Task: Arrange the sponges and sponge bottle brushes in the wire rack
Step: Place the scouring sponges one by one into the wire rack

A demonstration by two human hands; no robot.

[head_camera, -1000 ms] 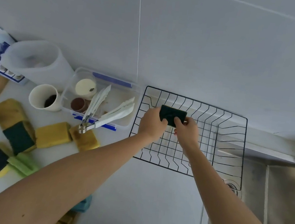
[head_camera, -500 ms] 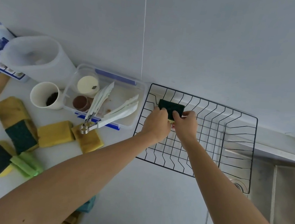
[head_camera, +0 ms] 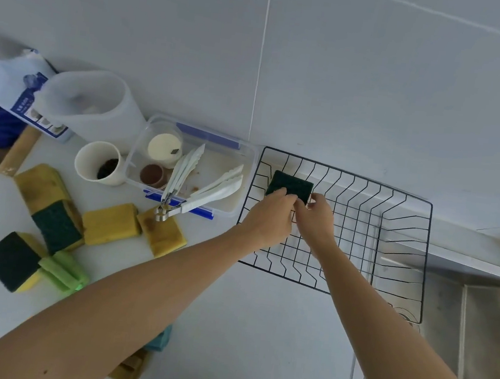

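A: Left side first, what's not in yet?

B: Loads. On the bench (head_camera: pixel 256 332) there's a dark-faced sponge (head_camera: pixel 10 260), a green sponge (head_camera: pixel 63 273) touching it, a green-and-yellow sponge (head_camera: pixel 56 228) lying on a big yellow sponge (head_camera: pixel 40 184), then two more yellow sponges (head_camera: pixel 110 224) (head_camera: pixel 162 235). A teal one (head_camera: pixel 159 340) peeks from under the left forearm, with something yellowish below it. All outside the rack.

A: Bottle brushes?

B: Can't pick any out. White tongs (head_camera: pixel 210 192) sit in the clear tub (head_camera: pixel 230 161), that's it.

A: Rack?

B: Wire rack (head_camera: pixel 406 240) holds one dark green sponge (head_camera: pixel 290 183), far-left corner, tilted against the wires.

A: Hands?

B: Left hand (head_camera: pixel 266 215) has its fingertips on the sponge's near edge. Right hand (head_camera: pixel 317 218) sits just beside, fingers curled; whether it pinches the sponge, cannot tell.

A: Progress?

B: Early, I'd say. First sponge going in, the rest to go.
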